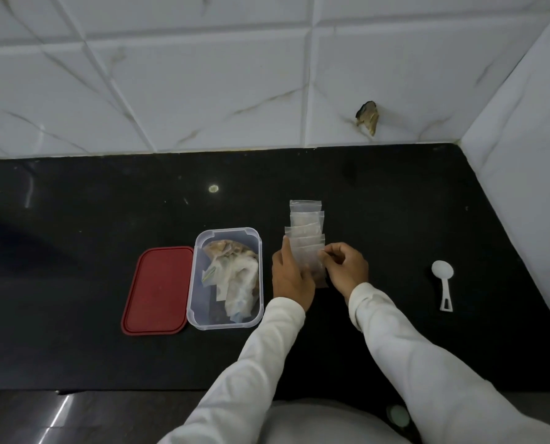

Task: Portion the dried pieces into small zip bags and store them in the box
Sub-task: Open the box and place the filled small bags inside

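Observation:
Several small clear zip bags [304, 229] lie overlapped in a row on the black counter [75, 267], running away from me. My left hand [289, 273] rests against the left edge of the nearest bags, fingers fairly straight. My right hand [344, 267] pinches the right edge of the nearest zip bag [313, 267], which holds dark dried pieces. A clear plastic box [227, 277] stands open to the left of my hands, with crumpled plastic bags [235, 280] inside it. Its red lid [156, 290] lies flat beside it on the left.
A white plastic scoop [443, 282] lies on the counter to the right. White marble-look tiles form the back wall [203, 75] and the right wall. The back wall has a broken hole [367, 116]. The counter's front edge runs just below my forearms.

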`<act>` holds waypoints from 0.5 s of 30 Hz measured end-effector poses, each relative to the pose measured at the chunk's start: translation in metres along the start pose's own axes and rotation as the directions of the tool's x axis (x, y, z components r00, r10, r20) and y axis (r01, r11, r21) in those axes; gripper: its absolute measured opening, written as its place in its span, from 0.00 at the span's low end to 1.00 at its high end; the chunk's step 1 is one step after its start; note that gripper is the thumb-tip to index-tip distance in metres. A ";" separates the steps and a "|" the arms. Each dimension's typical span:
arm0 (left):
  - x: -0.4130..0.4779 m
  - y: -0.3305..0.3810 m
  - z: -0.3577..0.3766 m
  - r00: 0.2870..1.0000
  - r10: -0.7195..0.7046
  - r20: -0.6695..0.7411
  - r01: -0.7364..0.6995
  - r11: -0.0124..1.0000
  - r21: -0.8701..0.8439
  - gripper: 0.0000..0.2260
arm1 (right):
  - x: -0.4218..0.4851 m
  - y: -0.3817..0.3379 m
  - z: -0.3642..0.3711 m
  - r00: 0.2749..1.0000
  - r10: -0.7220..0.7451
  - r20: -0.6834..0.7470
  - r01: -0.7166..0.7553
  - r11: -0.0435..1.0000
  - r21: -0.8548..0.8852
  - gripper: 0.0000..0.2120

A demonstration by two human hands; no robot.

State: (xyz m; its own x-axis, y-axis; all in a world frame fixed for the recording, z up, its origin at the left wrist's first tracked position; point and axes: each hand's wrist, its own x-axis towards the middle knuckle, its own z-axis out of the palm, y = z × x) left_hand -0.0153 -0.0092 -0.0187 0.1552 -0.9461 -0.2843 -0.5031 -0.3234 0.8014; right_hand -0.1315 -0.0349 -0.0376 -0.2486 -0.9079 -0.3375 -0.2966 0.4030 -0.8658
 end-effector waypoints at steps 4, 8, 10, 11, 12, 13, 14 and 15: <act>0.001 0.000 -0.002 1.000 -0.012 0.009 0.012 1.000 0.020 0.34 | 0.002 -0.001 0.002 0.999 0.042 0.015 -0.042 0.999 -0.002 0.05; 0.000 -0.001 -0.002 1.000 -0.012 0.007 0.012 1.000 0.028 0.35 | 0.001 -0.003 0.003 0.997 0.070 -0.025 -0.068 0.995 0.069 0.11; -0.001 0.000 -0.001 1.000 -0.006 0.017 0.006 0.999 0.033 0.36 | -0.002 -0.005 0.001 0.997 0.081 -0.010 -0.079 0.993 0.083 0.12; -0.001 -0.001 0.000 1.000 -0.005 0.020 0.004 1.000 0.024 0.35 | -0.003 -0.005 -0.001 0.996 0.085 0.003 -0.085 0.994 0.073 0.11; -0.002 0.000 0.000 1.000 -0.007 0.023 0.007 1.000 0.004 0.35 | -0.004 -0.005 -0.002 0.996 0.085 0.011 -0.086 0.994 0.062 0.10; -0.002 0.000 0.001 1.000 -0.008 0.023 0.008 1.000 -0.024 0.35 | -0.006 -0.005 -0.004 0.996 0.083 0.013 -0.084 0.995 0.056 0.09; -0.003 0.001 0.001 1.000 -0.009 0.021 0.010 0.998 -0.055 0.34 | -0.007 -0.005 -0.006 0.997 0.083 0.010 -0.083 0.995 0.055 0.09; -0.004 0.002 0.001 1.000 -0.010 0.015 0.012 0.996 -0.088 0.33 | -0.009 -0.007 -0.008 0.997 0.081 0.001 -0.081 0.995 0.061 0.09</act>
State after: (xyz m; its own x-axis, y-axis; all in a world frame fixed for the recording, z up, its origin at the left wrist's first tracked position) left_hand -0.0171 -0.0063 -0.0166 0.1474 -0.9422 -0.3007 -0.4246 -0.3349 0.8412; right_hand -0.1342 -0.0284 -0.0260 -0.2707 -0.8723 -0.4072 -0.2190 0.4677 -0.8563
